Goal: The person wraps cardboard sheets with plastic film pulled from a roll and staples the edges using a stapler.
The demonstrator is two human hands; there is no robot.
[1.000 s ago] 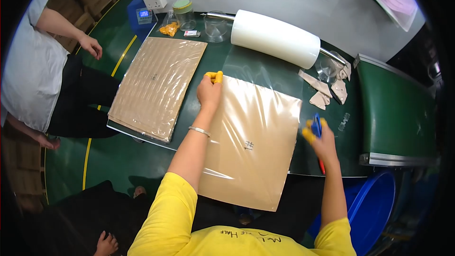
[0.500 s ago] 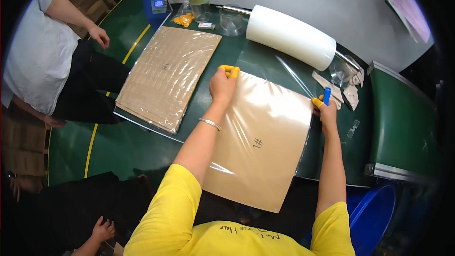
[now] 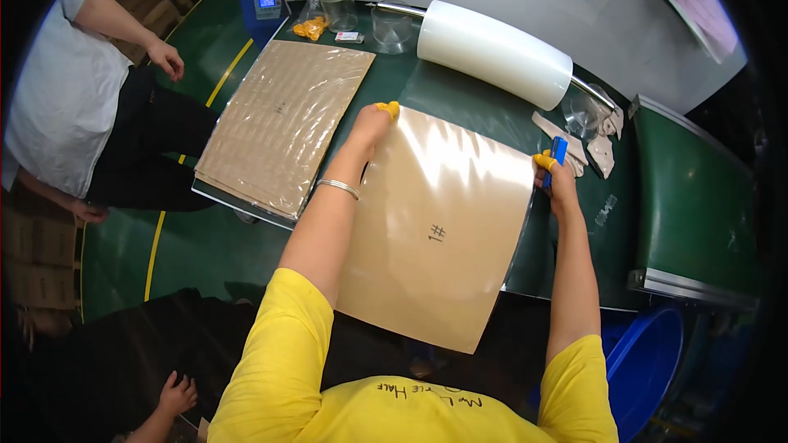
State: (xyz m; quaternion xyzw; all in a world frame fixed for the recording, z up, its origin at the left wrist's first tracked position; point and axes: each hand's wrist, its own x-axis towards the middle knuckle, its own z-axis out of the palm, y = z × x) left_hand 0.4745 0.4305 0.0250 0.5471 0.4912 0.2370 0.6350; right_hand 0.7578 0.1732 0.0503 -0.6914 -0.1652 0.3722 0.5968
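Observation:
A brown sheet of board [image 3: 427,271] marked "1#" lies in front of me, with glossy clear film over it. My left hand [image 3: 375,125], in yellow finger cots, is closed on its far left corner. My right hand [image 3: 561,184] is at the far right corner, fingers closed around a blue utility knife [image 3: 557,156]; whether it also pinches the sheet or film I cannot tell. Beyond the far edge, clear film [image 3: 468,98] stretches toward a large film roll [image 3: 492,53] on a metal bar. The sheet's near edge hangs past the table edge.
A stack of film-covered brown sheets [image 3: 283,115] lies left. Behind it are a lidded jar [image 3: 337,6], a clear cup [image 3: 392,31] and a bag of orange bits [image 3: 310,28]. Pale scraps [image 3: 602,156] lie right, near a green conveyor [image 3: 698,197] and blue bin [image 3: 648,369]. A co-worker [image 3: 70,98] stands left.
Film wrinkles over the sheet have smoothed out, and its reflections have shifted. My left fingers have curled tighter at the corner. The whole view has shifted slightly; my right hand still holds the knife.

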